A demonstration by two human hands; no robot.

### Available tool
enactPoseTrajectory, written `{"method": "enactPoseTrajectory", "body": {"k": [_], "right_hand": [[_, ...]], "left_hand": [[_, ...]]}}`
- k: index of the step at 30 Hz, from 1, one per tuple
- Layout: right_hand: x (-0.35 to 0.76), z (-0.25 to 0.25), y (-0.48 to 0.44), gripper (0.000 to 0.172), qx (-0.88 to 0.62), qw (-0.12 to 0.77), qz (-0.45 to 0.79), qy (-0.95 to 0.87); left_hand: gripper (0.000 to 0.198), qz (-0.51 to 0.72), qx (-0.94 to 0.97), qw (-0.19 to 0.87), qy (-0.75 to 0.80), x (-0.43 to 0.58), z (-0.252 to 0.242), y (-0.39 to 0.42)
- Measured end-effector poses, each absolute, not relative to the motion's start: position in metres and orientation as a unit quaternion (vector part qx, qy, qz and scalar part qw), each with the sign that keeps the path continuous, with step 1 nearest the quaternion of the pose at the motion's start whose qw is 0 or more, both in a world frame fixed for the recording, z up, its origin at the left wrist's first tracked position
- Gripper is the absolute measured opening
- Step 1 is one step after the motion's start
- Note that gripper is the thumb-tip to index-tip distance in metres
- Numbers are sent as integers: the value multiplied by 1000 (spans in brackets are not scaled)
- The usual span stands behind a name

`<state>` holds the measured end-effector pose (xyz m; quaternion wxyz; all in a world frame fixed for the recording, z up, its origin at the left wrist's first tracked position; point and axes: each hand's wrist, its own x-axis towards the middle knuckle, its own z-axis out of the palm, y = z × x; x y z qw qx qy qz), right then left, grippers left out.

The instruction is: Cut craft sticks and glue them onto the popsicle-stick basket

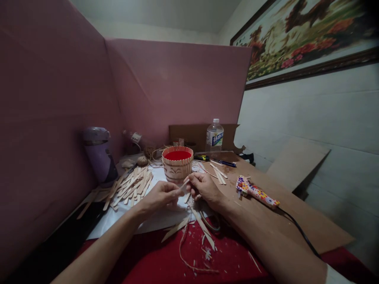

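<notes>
Between my two hands is a small pale wooden stick (184, 184), pinched at both ends. My left hand (164, 194) grips its lower end with thumb and fingers. Its upper end sits in the closed fingertips of my right hand (204, 188). Just behind them stands a round basket (177, 170) of upright wooden sticks with a scalloped rim, a red inside and dark marks on its wall. Partly under my right hand lie scissors (213, 225), their blades hidden. Cut stick pieces (204, 228) and a strand of twine (185, 256) lie nearer me.
A pile of craft sticks (133, 187) spreads at left beside a purple tumbler (100, 157). Right, a flower-patterned glue gun (256, 192) with a black cord rests on cardboard (284, 228). A plastic bottle (215, 136), a cutter (201, 157) and a pen (226, 163) are behind.
</notes>
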<state>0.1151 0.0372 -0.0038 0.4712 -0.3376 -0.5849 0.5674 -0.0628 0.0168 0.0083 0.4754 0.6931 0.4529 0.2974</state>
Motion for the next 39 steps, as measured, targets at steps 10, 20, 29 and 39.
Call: {"method": "enactPoseTrajectory", "body": {"k": [10,20,29,39], "right_hand": [[116,1,35,30,-320,486,621,-524],[117,7,31,24,-275,483,682,-475],[116,6,32,17,-252,505,658,-499],[116,3,32,15,-277,481,636,-537]], "left_hand": [[30,319,791,188,488,-54,2,10],[33,286,806,-24,517,-54,-4,6],[31,326,796,10,510,-49,0,0],[34,289,792,-67,533,-53,-4,2]]}}
